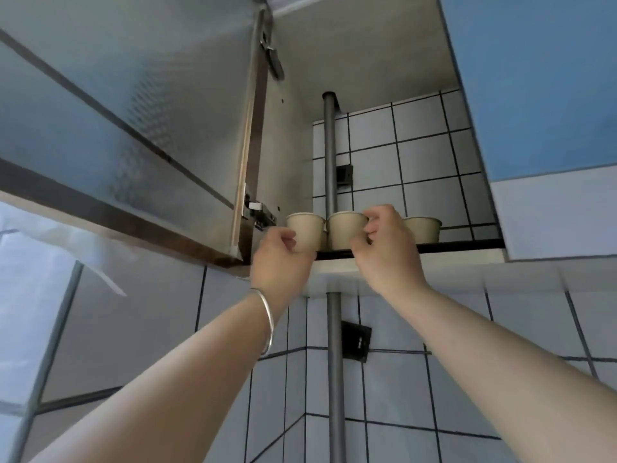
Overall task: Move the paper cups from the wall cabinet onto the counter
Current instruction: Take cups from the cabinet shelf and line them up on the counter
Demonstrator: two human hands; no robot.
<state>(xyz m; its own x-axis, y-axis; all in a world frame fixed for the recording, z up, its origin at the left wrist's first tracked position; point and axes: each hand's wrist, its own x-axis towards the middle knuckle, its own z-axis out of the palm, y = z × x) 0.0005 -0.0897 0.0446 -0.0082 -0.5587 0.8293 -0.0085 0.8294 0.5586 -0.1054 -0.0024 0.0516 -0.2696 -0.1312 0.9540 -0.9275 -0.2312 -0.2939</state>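
Three tan paper cups stand along the front edge of the open wall cabinet's shelf (467,244). My left hand (282,259), with a silver bangle on the wrist, curls around the lower part of the left cup (305,227). The fingers of my right hand (387,248) are closed on the rim and side of the middle cup (345,228). A third cup (422,228) sits to the right, partly hidden behind my right hand. A sliver of another cup shows between the left and middle ones. The counter is out of view.
The cabinet's frosted-glass door (133,128) is swung open to the left, hinges (260,213) near my left hand. A grey pipe (330,155) runs up through the cabinet against the white tiled wall. A blue cabinet front (541,78) closes the right side.
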